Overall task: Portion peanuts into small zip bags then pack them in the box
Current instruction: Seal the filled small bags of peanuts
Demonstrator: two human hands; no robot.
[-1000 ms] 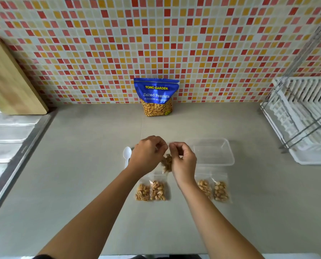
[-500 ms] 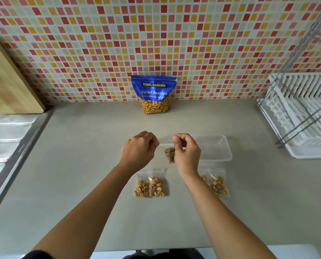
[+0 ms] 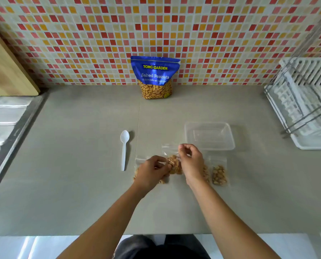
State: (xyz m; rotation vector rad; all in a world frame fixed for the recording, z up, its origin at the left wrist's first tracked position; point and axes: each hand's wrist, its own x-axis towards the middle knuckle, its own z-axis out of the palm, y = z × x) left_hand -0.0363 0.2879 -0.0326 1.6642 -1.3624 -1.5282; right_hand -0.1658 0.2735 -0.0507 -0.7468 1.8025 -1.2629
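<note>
Between my hands hangs a small zip bag of peanuts (image 3: pixel 174 164), held just above the counter. My left hand (image 3: pixel 152 171) pinches its lower left part and my right hand (image 3: pixel 190 161) pinches its top edge. Filled zip bags lie on the counter: one pair mostly hidden under my left hand (image 3: pixel 162 181), another pair (image 3: pixel 219 174) to the right of my right hand. The clear plastic box (image 3: pixel 210 135) stands empty just beyond my right hand. A blue Salted Peanuts pouch (image 3: pixel 155 77) stands against the tiled wall.
A white plastic spoon (image 3: pixel 124 148) lies left of my hands. A steel sink (image 3: pixel 4 124) and a wooden board (image 3: pixel 4 68) are at the far left. A white dish rack (image 3: pixel 309 105) fills the right side. The counter's front edge runs near my body.
Both hands have dropped toward the counter and nearer to me with the bag, the left hand lower than the right. The spoon, hidden before, now shows.
</note>
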